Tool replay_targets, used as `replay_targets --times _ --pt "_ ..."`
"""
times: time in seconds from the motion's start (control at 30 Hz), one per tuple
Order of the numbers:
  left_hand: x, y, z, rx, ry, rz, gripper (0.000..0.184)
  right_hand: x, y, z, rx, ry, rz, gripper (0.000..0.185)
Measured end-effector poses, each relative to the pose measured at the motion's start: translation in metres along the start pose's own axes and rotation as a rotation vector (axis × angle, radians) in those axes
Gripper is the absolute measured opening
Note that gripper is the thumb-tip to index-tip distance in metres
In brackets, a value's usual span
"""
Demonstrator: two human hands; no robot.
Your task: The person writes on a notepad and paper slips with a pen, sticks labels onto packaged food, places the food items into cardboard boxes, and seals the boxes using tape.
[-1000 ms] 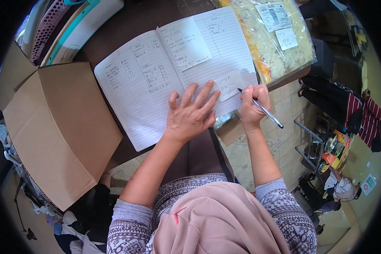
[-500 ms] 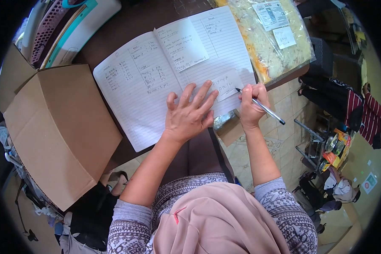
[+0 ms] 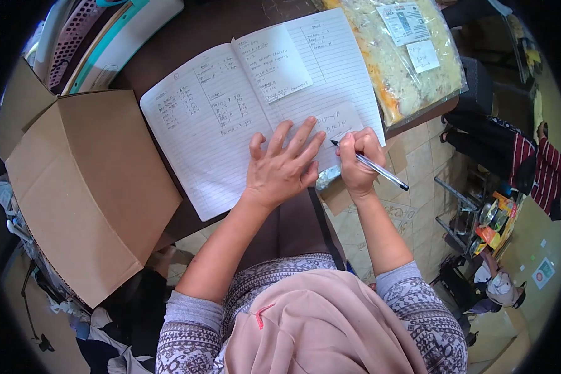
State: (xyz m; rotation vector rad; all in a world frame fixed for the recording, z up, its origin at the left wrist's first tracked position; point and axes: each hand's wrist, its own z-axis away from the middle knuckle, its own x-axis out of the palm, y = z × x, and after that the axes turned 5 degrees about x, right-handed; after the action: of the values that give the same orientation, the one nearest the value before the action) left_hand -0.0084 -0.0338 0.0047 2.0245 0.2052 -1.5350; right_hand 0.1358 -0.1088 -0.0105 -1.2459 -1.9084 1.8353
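Note:
An open lined notebook (image 3: 187, 146) with handwriting lies on the dark table. A larger written note (image 3: 279, 65) rests near its fold. My left hand (image 3: 280, 161) is spread flat across the notebook's lower right page, fingers apart, beside a small white slip (image 3: 346, 118) with handwritten letters. In my right hand (image 3: 363, 163) is a black-and-clear ballpoint pen (image 3: 383, 169), gripped near its point. The pen tip is at the lower part of the slip, just right of my left fingers.
An open cardboard box (image 3: 93, 193) stands at the left. Plastic-wrapped food (image 3: 396, 81) with paper labels lies at the table's upper right. Behind the box are upright teal-edged boards (image 3: 115, 47). Other people are in the background at right, near a metal rack (image 3: 458, 199).
My right hand and the pen have moved left and slightly down over the slip. A line of writing shows there. My left hand has stayed nearly in place.

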Motion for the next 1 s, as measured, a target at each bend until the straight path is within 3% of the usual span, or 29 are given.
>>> replay_targets --times 0.13,0.37,0.47,0.57,0.63,0.67,0.77,0.8,0.97,1.0 --pt "-0.001 0.0 0.0 -0.011 -0.015 0.003 0.042 0.003 -0.003 -0.005 -0.088 -0.017 0.056 0.029" --pt "0.001 0.0 0.0 -0.004 -0.007 0.003 0.042 0.002 -0.003 -0.006 -0.033 0.007 0.072 0.028" --pt "0.002 -0.001 0.001 -0.004 -0.005 0.007 0.043 0.003 0.001 -0.004 -0.13 0.013 0.054 0.027" --pt "-0.001 0.002 0.001 -0.005 -0.007 0.017 0.045 -0.003 -0.001 -0.004 -0.056 -0.04 0.04 0.027" --pt "-0.002 -0.001 0.0 -0.005 -0.004 0.009 0.047 -0.005 -0.015 -0.01 0.354 0.043 -0.265 0.028" --pt "-0.002 -0.001 0.001 0.002 -0.007 0.024 0.047 -0.011 -0.028 -0.02 0.419 0.035 -0.332 0.025" --pt "-0.002 -0.001 0.002 0.014 0.004 0.034 0.047 -0.025 -0.039 -0.06 0.41 -0.052 -0.233 0.023" --pt "-0.003 -0.001 0.002 0.014 0.004 0.031 0.047 -0.03 -0.037 -0.074 0.366 -0.184 -0.169 0.025" --pt "-0.003 -0.001 0.003 0.017 0.002 0.019 0.048 -0.015 -0.045 -0.091 0.393 -0.189 -0.346 0.021" --pt "-0.005 -0.001 0.002 0.014 -0.018 0.03 0.049 -0.012 -0.03 -0.08 0.259 -0.166 -0.296 0.019"
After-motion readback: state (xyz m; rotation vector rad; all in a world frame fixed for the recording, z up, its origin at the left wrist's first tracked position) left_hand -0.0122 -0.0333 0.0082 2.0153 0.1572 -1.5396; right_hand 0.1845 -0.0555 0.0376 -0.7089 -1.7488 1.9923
